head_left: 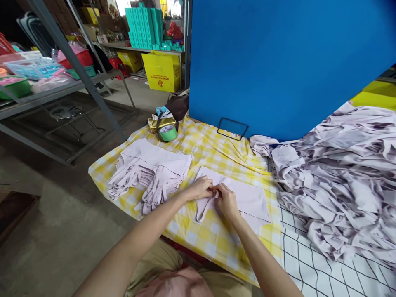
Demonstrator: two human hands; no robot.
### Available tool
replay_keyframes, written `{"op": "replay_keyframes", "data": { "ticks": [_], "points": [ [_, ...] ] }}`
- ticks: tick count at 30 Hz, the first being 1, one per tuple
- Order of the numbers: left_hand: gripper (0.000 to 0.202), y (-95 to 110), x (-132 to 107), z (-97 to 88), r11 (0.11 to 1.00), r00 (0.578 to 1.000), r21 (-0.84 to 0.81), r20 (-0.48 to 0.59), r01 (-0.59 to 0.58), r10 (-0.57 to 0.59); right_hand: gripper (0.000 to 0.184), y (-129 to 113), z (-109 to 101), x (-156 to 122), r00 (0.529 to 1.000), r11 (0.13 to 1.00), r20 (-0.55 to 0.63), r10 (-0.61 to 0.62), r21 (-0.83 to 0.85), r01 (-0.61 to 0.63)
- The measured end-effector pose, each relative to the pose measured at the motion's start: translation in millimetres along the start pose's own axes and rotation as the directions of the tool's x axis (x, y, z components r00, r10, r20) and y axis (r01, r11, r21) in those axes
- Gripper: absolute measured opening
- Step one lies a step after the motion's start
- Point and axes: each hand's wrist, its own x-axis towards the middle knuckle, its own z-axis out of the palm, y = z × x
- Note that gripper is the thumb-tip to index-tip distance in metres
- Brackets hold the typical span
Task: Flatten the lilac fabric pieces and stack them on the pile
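Head cam: my left hand point(202, 188) and right hand point(227, 200) are basically fingertip to fingertip, fingers pinched on the near edge of a pale lilac strappy top point(250, 196). It's spread on the yellow checked tablecloth point(198, 237), between a neat stack of matching tops point(148, 159) on my left and a big messy lilac garment heap point(346, 189) on my right.

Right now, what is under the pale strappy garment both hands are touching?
The yellow checked tablecloth shows around the strappy garment. What lies directly beneath its fabric is covered. The left hand and right hand hide part of it.
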Motion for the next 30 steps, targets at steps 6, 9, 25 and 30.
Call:
{"op": "replay_keyframes", "data": {
  "ticks": [6,9,25,30],
  "points": [
    [0.01,0.2,-4.1,0.0,0.999,1.0,-0.042,0.002,0.02,-0.02,0.018,-15.3,-4.3,-18.6,0.977,0.976,-0.133,0.168,0.162,-0.145],
    [0.01,-0.2,-8.2,-6.0,0.997,0.999,-0.072,0.034,0.01,-0.008,0.023,-30.0,-8.9,-34.8,0.968,0.936,-0.083,0.239,0.286,-0.206],
    [0.009,14.7,-17.8,-1.4,0.995,0.991,-0.049,-0.094,0.09,-0.094,0.059,-90.0,28.6,-132.9,0.739,0.224,0.343,0.58,0.805,-0.549],
    [0.009,17.8,-22.6,4.5,0.996,0.984,0.006,-0.154,0.092,-0.09,0.039,-97.0,33.3,-142.0,0.701,0.259,0.362,0.615,0.746,-0.613]
  ]
}}
